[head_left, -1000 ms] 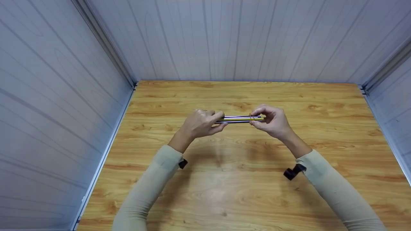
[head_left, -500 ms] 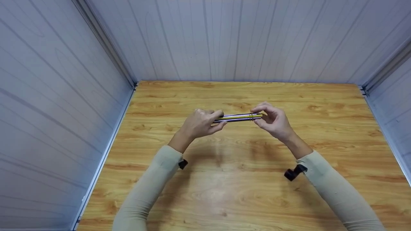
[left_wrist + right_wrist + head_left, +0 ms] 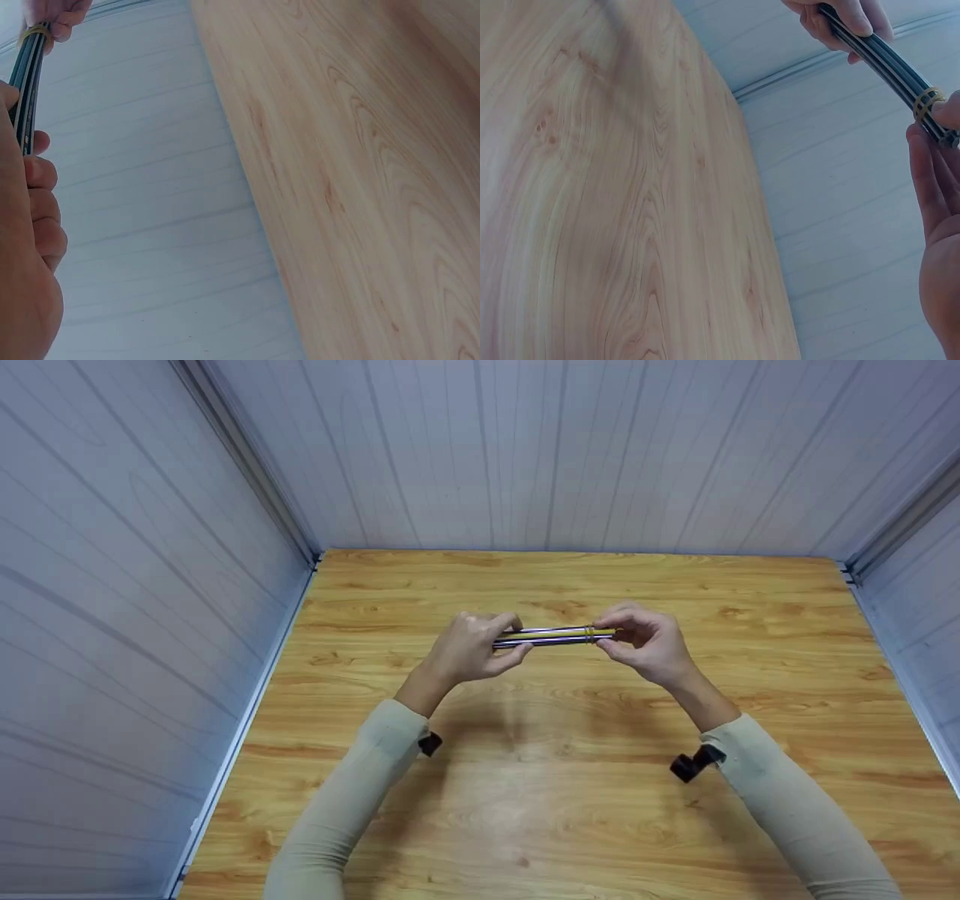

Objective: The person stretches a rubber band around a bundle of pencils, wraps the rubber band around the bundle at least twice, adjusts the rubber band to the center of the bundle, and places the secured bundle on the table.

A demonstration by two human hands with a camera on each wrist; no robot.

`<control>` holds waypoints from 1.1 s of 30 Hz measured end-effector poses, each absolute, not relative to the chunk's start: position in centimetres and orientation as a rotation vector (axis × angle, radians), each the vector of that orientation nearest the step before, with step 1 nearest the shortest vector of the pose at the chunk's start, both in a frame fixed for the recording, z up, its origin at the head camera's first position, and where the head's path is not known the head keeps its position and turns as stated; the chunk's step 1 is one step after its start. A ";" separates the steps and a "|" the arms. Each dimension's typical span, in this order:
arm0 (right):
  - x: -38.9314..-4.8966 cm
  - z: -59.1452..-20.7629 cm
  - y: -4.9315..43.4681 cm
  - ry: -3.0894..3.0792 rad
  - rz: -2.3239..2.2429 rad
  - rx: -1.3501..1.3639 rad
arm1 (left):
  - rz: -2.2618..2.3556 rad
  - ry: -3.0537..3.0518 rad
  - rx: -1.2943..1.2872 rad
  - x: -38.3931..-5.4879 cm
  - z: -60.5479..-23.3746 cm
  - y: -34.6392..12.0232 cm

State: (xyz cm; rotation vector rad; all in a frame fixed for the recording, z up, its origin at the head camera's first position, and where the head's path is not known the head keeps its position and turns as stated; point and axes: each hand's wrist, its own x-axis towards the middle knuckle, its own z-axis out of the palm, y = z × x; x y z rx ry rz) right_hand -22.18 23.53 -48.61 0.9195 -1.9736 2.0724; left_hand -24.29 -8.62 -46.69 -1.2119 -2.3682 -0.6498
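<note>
A bundle of several slim striped pencils (image 3: 551, 636), dark, white and yellow, is held level above the table. My left hand (image 3: 469, 651) grips its left end, fingers curled round it in the left wrist view. A yellowish rubber band (image 3: 589, 634) circles the bundle near its right end, wound in more than one loop in the right wrist view. Just beyond the band, my right hand (image 3: 652, 646) pinches the end of the pencils between thumb and fingers. The left ends of the pencils are hidden in the left palm.
Beneath both hands lies a wood-grain table (image 3: 525, 802). Pale panelled walls (image 3: 450, 457) enclose it at the back and both sides. A small black camera mount (image 3: 694, 763) sticks out from the right sleeve, another (image 3: 430, 744) from the left.
The right fingertips have slid slightly right, off the rubber band and onto the pencil ends. The band now sits snug round the bundle. The left hand keeps its grip, almost unmoved.
</note>
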 end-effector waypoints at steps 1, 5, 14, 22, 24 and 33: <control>-22.2 -48.6 23.5 -1.986 2.051 0.923 | -0.672 -2.367 -1.204 -24.3 -46.7 -8.5; -22.1 -48.5 23.5 -2.005 2.015 0.926 | -0.771 -2.347 -1.189 -24.3 -46.8 -8.2; -22.0 -47.9 23.6 -2.058 1.952 0.886 | -0.932 -2.308 -1.186 -24.3 -46.9 -7.6; -22.1 -47.9 23.0 -2.077 1.934 0.991 | -1.004 -2.326 -1.211 -24.2 -46.7 -6.8; -22.1 -48.0 22.8 -2.086 1.923 1.015 | -1.019 -2.329 -1.232 -24.2 -46.8 -6.6; -21.7 -47.9 23.4 -2.089 2.009 0.881 | -1.165 -2.319 -1.159 -24.3 -47.4 -6.8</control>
